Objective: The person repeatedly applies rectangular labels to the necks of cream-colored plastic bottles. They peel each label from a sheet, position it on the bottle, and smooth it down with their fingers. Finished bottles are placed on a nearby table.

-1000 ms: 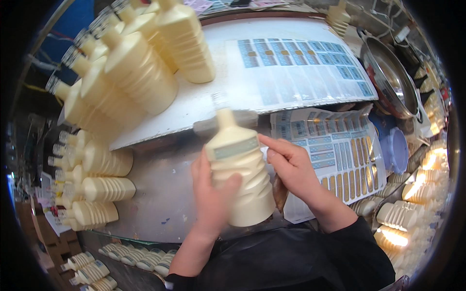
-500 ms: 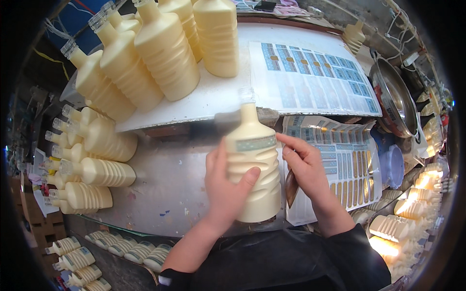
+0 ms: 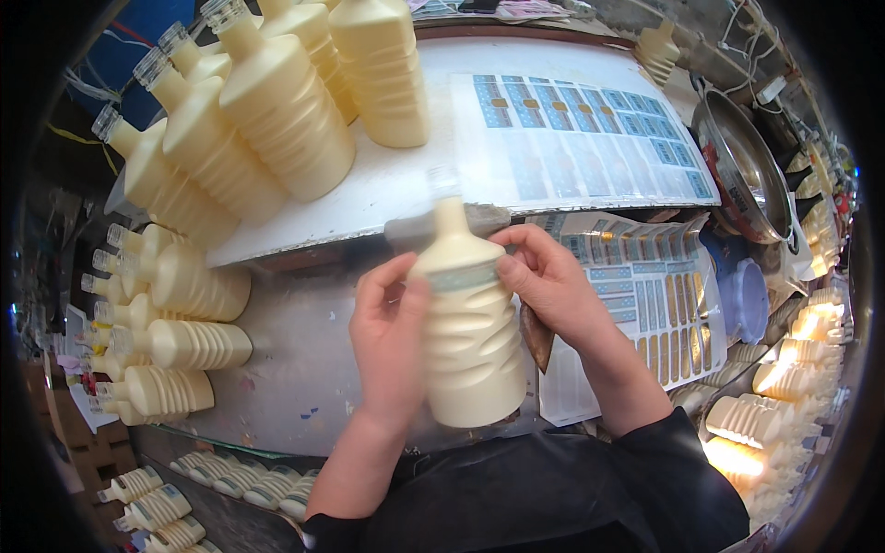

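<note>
The cream bottle (image 3: 475, 359) is between the left grip (image 3: 385, 318) and the right grip (image 3: 555, 288), its neck toward the white table (image 3: 406, 189). The left one, slightly blurred, holds its left side; the right one grasps its shoulder, thumb beside the blue-grey label (image 3: 464, 276).

The neck (image 3: 448, 208) of the middle bottle (image 3: 472, 369) blurs at 12 o'clock; its label (image 3: 464, 276) is too smeared to read. The left hand (image 3: 383, 318) blurs at 8 o'clock. The right hand (image 3: 546, 278), at 3 o'clock, hides 1 end of a brown pointed object (image 3: 537, 341). The upper edge crops a standing bottle (image 3: 378, 83) at 11 o'clock, the lower edge the dark garment (image 3: 553, 498) at 6.
</note>
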Tool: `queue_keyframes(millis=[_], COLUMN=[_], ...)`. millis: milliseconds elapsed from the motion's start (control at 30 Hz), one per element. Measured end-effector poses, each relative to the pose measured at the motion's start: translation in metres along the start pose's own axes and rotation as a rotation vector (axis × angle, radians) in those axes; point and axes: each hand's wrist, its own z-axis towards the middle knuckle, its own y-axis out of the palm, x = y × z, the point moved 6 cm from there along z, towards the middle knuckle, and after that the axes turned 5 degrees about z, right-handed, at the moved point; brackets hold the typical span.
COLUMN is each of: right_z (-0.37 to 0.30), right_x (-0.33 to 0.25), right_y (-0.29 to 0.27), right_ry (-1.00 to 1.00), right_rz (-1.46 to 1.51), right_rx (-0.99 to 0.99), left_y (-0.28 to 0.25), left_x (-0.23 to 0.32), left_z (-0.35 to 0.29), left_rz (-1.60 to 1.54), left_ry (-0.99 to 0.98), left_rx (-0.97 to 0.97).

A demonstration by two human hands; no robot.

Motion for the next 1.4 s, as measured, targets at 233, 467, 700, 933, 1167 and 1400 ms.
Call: queue_keyframes(millis=[233, 467, 700, 933, 1167, 1400], right_z=[-0.001, -0.002, -0.001, -0.008, -0.024, -0.034], right_x=[-0.005, -0.004, -0.002, -0.033, -0.099, -0.113], right_y=[0.003, 0.002, 0.003, -0.015, 0.033, 0.055], right_ry=[-0.008, -0.005, -0.008, 0.001, -0.637, -0.952], right_rz=[-0.027, -0.028, 0.002, 0.078, -0.617, -0.893], right_rx=[0.041, 0.058, 0.068, 0.115, -0.032, 0.015], left_y=[0.001, 0.004, 0.005, 0.002, -0.002, -0.004], left_x=[-0.002, 0.0, 0.002, -0.002, -0.006, -0.004], left_z=[-0.001, -0.001, -0.002, -0.002, 0.0, -0.003], left_rz=[-0.035, -0.081, -0.07, -0.166, -0.024, -0.185], left_ry=[-0.008, -0.033, -0.026, -0.081, -0.047, -0.101], left_rx=[0.032, 0.031, 0.03, 0.007, -0.04, -0.048])
